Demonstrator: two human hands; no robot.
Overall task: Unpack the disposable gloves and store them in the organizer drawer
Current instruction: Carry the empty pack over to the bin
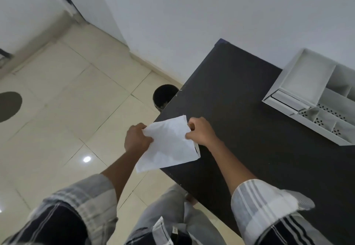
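Nearest to me, two striped sleeves (pixel 265 202) run up to bare forearms, both reaching forward and slightly inward over the near corner of the dark table (pixel 249 110); the left hand (pixel 136 139) and the right hand (pixel 201 132) meet on a white packet (pixel 169 145) held between them in the air, partly over the table's edge and partly over the tiled floor (pixel 67 91).

The left hand pinches the packet's left side, thumb on top and fingers curled beneath; the right hand pinches the upper right corner, knuckles raised, wrist bent down; both are grasping the packet, neither is released. I judge this to be the opening step, the gloves not yet out; I cannot tell whether the packet is torn.

My worry is the position: if the packet gives way suddenly, gloves could spill past the table edge onto the floor, or into the dark bin (pixel 165 97) standing just beyond the corner; a hard pull from the corner could also rip it unevenly.

Farther right, the white organizer (pixel 299 83) sits on the table against the wall, well apart from the hands; its drawer (pixel 288 101) looks only slightly out, so I expect it needs pulling open first.
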